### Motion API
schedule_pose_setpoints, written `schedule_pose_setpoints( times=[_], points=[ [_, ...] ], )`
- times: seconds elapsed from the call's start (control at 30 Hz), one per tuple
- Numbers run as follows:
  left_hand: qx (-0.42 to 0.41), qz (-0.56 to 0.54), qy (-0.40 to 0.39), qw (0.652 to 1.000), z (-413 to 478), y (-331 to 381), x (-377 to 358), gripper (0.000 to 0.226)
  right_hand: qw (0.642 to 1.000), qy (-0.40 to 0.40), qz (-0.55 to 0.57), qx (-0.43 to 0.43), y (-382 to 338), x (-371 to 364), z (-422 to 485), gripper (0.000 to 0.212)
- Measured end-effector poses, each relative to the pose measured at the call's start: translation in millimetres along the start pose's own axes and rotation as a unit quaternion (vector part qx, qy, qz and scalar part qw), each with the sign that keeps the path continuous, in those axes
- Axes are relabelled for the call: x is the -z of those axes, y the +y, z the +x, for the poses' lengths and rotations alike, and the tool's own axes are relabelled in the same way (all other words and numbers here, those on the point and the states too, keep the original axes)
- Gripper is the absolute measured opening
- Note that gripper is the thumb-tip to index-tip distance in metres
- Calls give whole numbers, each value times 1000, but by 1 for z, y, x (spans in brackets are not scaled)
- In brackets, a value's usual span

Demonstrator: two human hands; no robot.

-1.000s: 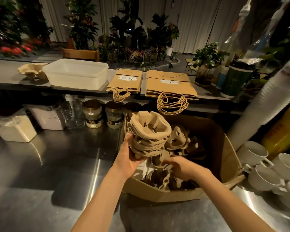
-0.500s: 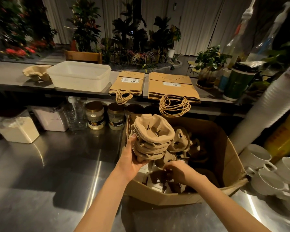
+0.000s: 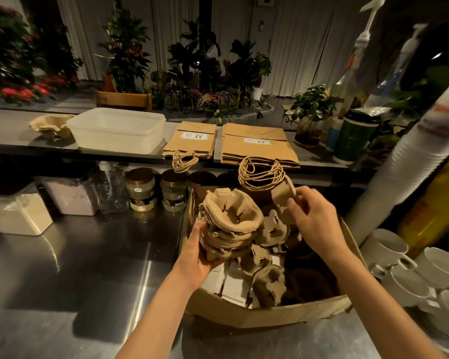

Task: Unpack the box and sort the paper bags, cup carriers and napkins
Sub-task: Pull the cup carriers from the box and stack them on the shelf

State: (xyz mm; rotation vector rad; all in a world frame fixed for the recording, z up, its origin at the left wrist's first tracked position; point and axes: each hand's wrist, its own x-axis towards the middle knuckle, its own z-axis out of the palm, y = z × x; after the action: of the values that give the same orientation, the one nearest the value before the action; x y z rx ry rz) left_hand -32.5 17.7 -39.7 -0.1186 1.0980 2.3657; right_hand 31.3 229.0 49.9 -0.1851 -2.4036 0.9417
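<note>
tub [image 3: 117, 130] on shelf [image 3: 8, 137] | jars [image 3: 140, 189] beneath | white cups [image 3: 385, 251] right | green canister [image 3: 355, 137], possibly a tumbler

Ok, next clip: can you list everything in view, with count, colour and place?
cardboard box: one, brown, on the steel counter
carrier stack: one, tan, held over the box
single carrier: one, tan, held above the box's far side
loose carriers: several, tan, inside the box
shelf carrier: one, tan, left end of the shelf, beside the tub
paper bag stacks: two, brown, flat on the shelf
plastic tub: one, white, on the shelf
jars: two, gold-lidded, below the shelf
mugs: several, white, right of the box
left hand: grips the carrier stack
right hand: pinches the single carrier
</note>
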Motion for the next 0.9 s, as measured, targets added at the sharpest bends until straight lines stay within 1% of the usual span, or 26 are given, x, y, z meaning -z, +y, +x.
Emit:
schedule_pose_setpoints(
  times=[0.07,0.13,0.2,0.27,0.3,0.37,0.43,0.47,0.53,0.63,0.7,0.73,0.77,0.8,0.83,0.9],
  points=[
    [6,23,7,1000,0,0,0,57,998,8,-5,60,-17,3,-1,17],
    [10,43,4,999,-1,1,0,58,992,-5,-24,124,-31,-1,-3,20],
    [-1,60,-20,998,-3,1,-1,54,981,-40,-47,181,-40,-11,-5,16],
    [-11,65,-43,997,-5,0,0,49,967,-102,-79,218,-43,-24,-7,14],
    [-10,61,-44,997,-7,0,-1,48,961,-137,-87,224,-42,-29,-7,15],
    [-6,48,-43,998,-7,0,1,49,955,-187,-69,220,-41,-36,-9,18],
    [-2,43,-42,998,-6,1,2,50,955,-218,-44,199,-44,-35,-7,18],
    [1,43,-41,998,-7,1,2,50,953,-232,-51,188,-44,-34,-4,18],
    [12,41,-35,998,-6,1,1,53,944,-260,-96,176,-45,-32,-1,25],
    [19,38,-22,999,-4,0,-2,58,928,-287,-151,185,-44,-35,-4,39],
    [16,62,-13,998,-2,1,-3,58,917,-325,-157,166,-45,-38,-7,54],
    [18,75,-11,997,-2,1,-4,57,917,-342,-139,152,-46,-39,-8,57],
    [19,79,-10,997,-1,0,-4,55,922,-348,-100,137,-46,-39,-7,56],
    [18,70,-10,997,-1,0,-4,52,934,-330,-52,124,-44,-37,-6,56],
    [18,52,-9,998,0,0,-4,50,952,-284,-6,113,-43,-33,-6,55],
    [15,22,-6,1000,1,1,-1,53,983,-146,56,91,-35,-23,-3,47]
  ],
)
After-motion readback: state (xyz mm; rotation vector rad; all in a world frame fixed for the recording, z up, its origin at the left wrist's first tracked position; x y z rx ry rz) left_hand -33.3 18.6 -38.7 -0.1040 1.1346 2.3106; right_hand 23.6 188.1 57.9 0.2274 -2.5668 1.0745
